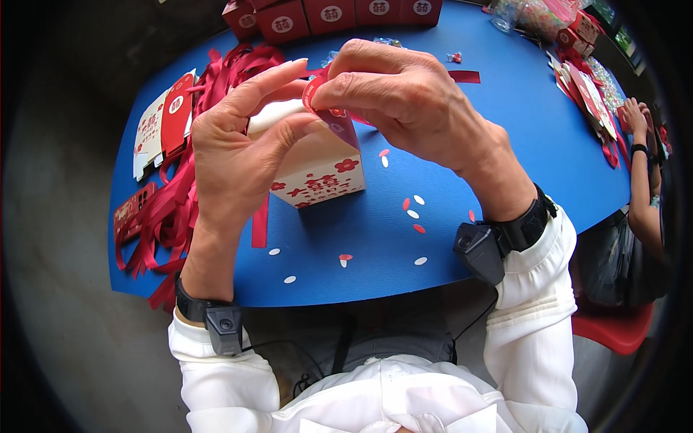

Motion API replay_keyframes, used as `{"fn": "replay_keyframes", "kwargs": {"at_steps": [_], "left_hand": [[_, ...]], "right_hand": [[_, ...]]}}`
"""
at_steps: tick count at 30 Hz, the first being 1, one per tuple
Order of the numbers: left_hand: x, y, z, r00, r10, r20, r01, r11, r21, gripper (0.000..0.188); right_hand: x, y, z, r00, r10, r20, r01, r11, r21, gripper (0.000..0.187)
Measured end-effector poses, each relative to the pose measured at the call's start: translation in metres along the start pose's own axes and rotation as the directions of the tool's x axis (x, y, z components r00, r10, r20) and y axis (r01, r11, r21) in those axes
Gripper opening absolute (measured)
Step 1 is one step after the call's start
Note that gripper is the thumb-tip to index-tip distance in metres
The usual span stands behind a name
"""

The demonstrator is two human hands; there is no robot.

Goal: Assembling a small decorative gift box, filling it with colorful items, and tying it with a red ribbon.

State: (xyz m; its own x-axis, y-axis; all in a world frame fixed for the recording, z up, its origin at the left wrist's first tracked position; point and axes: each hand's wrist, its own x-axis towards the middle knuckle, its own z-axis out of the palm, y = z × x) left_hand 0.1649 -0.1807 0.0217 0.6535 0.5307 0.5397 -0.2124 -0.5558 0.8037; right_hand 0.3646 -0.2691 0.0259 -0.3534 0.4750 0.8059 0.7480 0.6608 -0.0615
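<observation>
A small cream and red gift box (pixel 325 173) with red flower prints stands on the blue table in front of me. My left hand (pixel 242 137) is curved round its upper left side, thumb against the top edge and fingers behind. At the top, my right hand (pixel 415 94) pinches a curved red flap (pixel 311 94) of the box between thumb and fingers. A red ribbon (pixel 260 227) shows beside and behind the box, partly hidden by it.
A heap of red ribbons (pixel 173 209) covers the left side, near flat unfolded boxes (pixel 151 133) and a red phone (pixel 135 213). Finished-looking red boxes (pixel 332 16) line the back. Small paper ovals (pixel 413 213) lie scattered. At right, another person's hand (pixel 635 119) is beside more flat boxes (pixel 592 94).
</observation>
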Motion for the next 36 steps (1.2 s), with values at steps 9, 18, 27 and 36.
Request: {"fn": "replay_keyframes", "kwargs": {"at_steps": [9,18,27,36], "left_hand": [[0.002,-0.001,0.001,0.995,0.095,0.006,-0.096,0.992,0.086,0.051],[0.002,0.004,0.001,0.986,0.163,-0.021,-0.155,0.965,0.211,0.029],[0.0,0.003,-0.005,0.969,0.247,-0.009,-0.213,0.856,0.471,0.016],[-0.001,0.003,-0.005,0.957,0.29,-0.027,-0.22,0.778,0.588,0.012]], "right_hand": [[0.006,-0.018,-0.008,0.967,0.212,0.141,-0.218,0.975,0.033,0.022],[0.013,-0.029,-0.007,0.921,0.35,0.172,-0.363,0.93,0.052,0.021],[0.019,-0.031,-0.005,0.788,0.58,0.206,-0.615,0.759,0.216,0.023],[0.021,-0.032,-0.002,0.775,0.6,0.199,-0.632,0.735,0.243,0.026]]}}
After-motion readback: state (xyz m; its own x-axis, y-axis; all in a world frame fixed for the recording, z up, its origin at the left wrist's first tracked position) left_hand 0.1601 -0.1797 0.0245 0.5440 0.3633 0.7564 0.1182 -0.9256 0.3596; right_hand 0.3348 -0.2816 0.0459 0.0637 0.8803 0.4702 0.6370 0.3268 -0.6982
